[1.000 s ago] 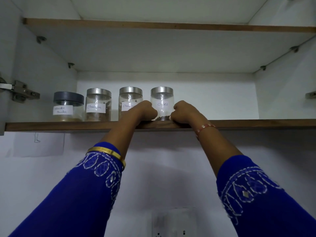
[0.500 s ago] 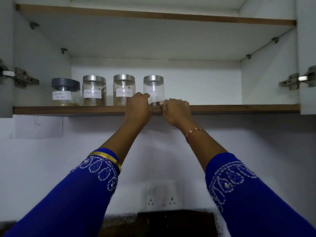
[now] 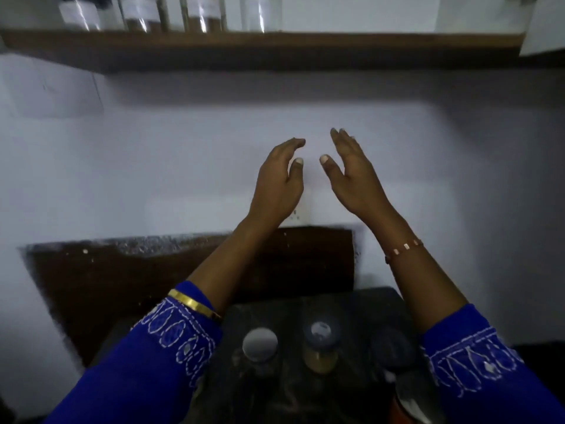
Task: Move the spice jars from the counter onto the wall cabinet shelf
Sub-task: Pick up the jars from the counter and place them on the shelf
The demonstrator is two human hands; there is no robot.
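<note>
Both hands are raised in front of a pale wall, empty and spread, palms turned toward each other with a gap between them. The left hand [image 3: 276, 179] and the right hand [image 3: 353, 171] hover about level, fingers loosely extended and touching nothing. High above them, along the top edge of the view, runs the wooden wall cabinet shelf [image 3: 367, 48], and four shelved jars [image 3: 171, 13] stand in a row on its left half; only their lower parts show, blurred. The jars yet to be moved lie the opposite way, below the hands and closer to the person, on the dark tabletop [image 3: 360, 304] between the two blue embroidered sleeves. A silver-lidded jar [image 3: 260, 345] stands toward the left forearm, and a dark-lidded jar [image 3: 320, 341] holding something yellowish stands just beside it, nearer the middle. A third dark-lidded jar [image 3: 393, 347] seems to sit close to the right sleeve, though blur makes it hard to be sure. All stand upright, lids facing up. The next reach looks to be downward and back toward the body; the silver-lidded jar is the nearer pick for the left hand, and the others for the right hand.
</note>
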